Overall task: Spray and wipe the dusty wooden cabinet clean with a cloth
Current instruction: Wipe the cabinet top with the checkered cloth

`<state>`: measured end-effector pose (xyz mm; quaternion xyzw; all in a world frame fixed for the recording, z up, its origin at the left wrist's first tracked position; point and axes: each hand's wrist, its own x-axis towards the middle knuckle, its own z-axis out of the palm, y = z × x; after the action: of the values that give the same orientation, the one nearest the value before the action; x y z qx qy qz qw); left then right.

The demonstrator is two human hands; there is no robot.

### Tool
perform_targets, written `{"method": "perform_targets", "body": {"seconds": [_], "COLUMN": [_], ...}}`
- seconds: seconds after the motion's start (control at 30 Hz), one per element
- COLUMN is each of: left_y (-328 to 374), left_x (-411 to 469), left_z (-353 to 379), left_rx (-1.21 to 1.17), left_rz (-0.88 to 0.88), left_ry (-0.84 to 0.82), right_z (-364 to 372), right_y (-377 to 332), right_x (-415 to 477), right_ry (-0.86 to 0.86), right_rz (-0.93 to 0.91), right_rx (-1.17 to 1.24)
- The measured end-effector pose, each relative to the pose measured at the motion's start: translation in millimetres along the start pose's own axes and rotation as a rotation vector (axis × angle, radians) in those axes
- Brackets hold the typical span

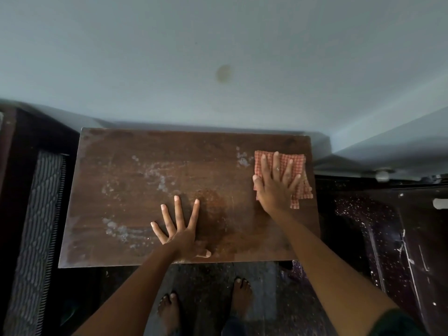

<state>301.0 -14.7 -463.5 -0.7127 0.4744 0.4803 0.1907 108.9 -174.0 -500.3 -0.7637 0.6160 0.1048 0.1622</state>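
Up against the grey wall [218,44], the brown wooden cabinet top [135,185] is bare; right hand [275,187] presses flat on the red checked cloth [297,163] far right, left hand [180,232] splayed open near the front edge beside white dusty smears [116,230].

It looked like a room in a home. A wooden cabinet [189,190] with a dust-streaked top stood against a plain pale wall [218,44] that bore one brownish stain [224,73] above the cabinet. Left of the cabinet was dark furniture with a woven patterned panel [36,238]; right of it lay a dark speckled surface [388,226] (what it was could not be told). In front of the cabinet, bare feet [240,294] stood on a speckled floor [208,287].
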Motion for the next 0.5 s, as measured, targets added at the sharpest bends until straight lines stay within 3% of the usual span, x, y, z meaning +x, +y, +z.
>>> {"method": "perform_targets", "body": {"seconds": [0.13,0.33,0.5], "left_y": [2,0,1], "left_x": [1,1,1], "left_z": [-2,-5,-4], "left_rx": [0.007,0.000,0.010], "left_rz": [-0.017,-0.001,-0.013], "left_ry": [-0.022,-0.055,-0.049], "right_z": [8,-20,-33], "right_y": [42,54,22], "right_x": [-32,14,63], "right_ry": [-0.037,-0.006,-0.032], "right_rz": [-0.206,0.166,0.180], "right_rx": [-0.107,0.043,0.098]}}
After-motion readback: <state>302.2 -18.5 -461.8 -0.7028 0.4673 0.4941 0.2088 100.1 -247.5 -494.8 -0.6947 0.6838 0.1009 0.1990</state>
